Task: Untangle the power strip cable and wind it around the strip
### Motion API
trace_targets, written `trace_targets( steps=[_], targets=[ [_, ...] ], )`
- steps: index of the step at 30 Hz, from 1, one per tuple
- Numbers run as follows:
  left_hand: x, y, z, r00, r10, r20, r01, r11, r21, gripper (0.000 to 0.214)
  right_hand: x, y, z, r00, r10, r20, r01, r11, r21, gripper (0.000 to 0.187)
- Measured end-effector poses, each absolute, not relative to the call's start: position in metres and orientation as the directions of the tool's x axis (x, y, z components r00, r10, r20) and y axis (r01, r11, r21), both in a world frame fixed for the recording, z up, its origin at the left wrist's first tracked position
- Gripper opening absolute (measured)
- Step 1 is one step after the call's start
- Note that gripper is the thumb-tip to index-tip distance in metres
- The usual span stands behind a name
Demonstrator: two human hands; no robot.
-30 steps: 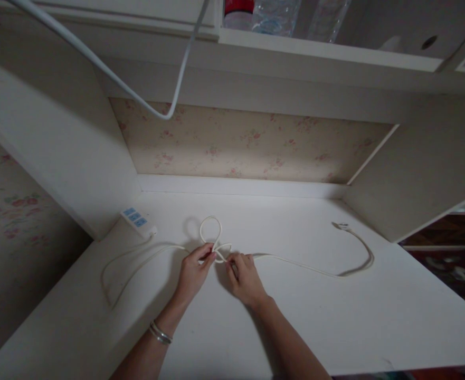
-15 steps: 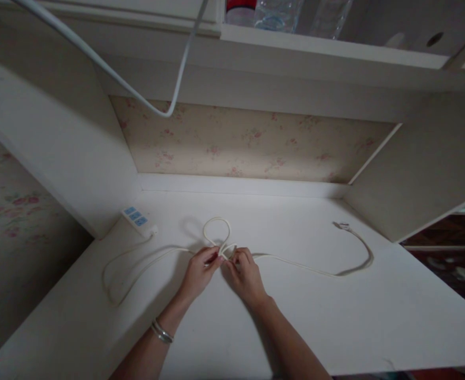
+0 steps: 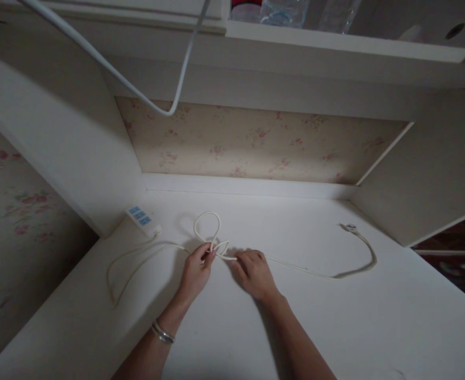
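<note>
Starting at the left with the power strip [image 3: 141, 219], resting on the white desk [image 3: 335, 327] and showing 3 blue patches on top. Leaving its near end as a pale cord [image 3: 228, 257], folding back in a slack bend nearer the person than the strip. Perhaps risking a drag on the strip here, from pulling past the end of that slack.

To the right of the strip and nearer the person, pinching the cord's crossing in the left hand [image 3: 198, 261] — thumb and fingertip closing together on it. Rising just beyond that pinch, right of the strip, as a round loop [image 3: 218, 224], with a smaller loop [image 3: 227, 244] beside it. Probably losing both shapes from loosening that pinch; possibly jamming the crossing into a hard knot from hauling on the wrong strand.

Farther right of the strip, apparently clamping a strand between thumb and bunched fingers of the right hand [image 3: 238, 261] — not telling how firmly. Perhaps slipping along the smooth cord from too light a hold.

Well right of the strip, ending at the plug [image 3: 350, 228], lying on the desk. Possibly snagging in a loop if being pulled through.
</note>
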State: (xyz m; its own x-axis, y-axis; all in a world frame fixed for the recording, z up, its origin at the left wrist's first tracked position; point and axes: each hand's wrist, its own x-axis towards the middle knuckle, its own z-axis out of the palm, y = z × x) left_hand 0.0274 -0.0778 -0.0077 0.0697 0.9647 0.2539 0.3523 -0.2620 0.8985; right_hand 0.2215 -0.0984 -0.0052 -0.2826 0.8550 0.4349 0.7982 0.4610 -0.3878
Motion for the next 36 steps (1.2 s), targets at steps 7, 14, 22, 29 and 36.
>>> trace_targets(
  steps=[7,14,22,29,36],
  targets=[
    [0.020,-0.073,-0.009,0.022,0.961,0.276,0.432,-0.259,0.864,0.026,0.231,-0.097,-0.009,-0.233,0.906,0.353,0.901,0.338,-0.273,0.027],
    [0.046,-0.085,-0.010,0.177,0.956,0.233,0.338,-0.281,0.898,0.024,0.194,-0.096,-0.011,-0.117,0.916,0.384,0.829,0.303,-0.470,0.022],
    [0.042,-0.082,-0.012,0.127,0.965,0.230,0.508,-0.263,0.821,0.029,0.207,-0.095,-0.011,-0.123,0.900,0.418,0.675,0.385,-0.630,0.014],
    [0.022,-0.069,-0.009,-0.100,0.965,0.244,0.498,-0.164,0.852,0.031,0.238,-0.096,-0.004,-0.164,0.941,0.295,0.924,0.251,-0.288,0.027],
    [0.029,-0.072,-0.009,-0.057,0.976,0.208,0.412,-0.167,0.896,0.033,0.235,-0.095,-0.010,-0.135,0.962,0.236,0.920,0.211,-0.331,0.033]
  ],
)
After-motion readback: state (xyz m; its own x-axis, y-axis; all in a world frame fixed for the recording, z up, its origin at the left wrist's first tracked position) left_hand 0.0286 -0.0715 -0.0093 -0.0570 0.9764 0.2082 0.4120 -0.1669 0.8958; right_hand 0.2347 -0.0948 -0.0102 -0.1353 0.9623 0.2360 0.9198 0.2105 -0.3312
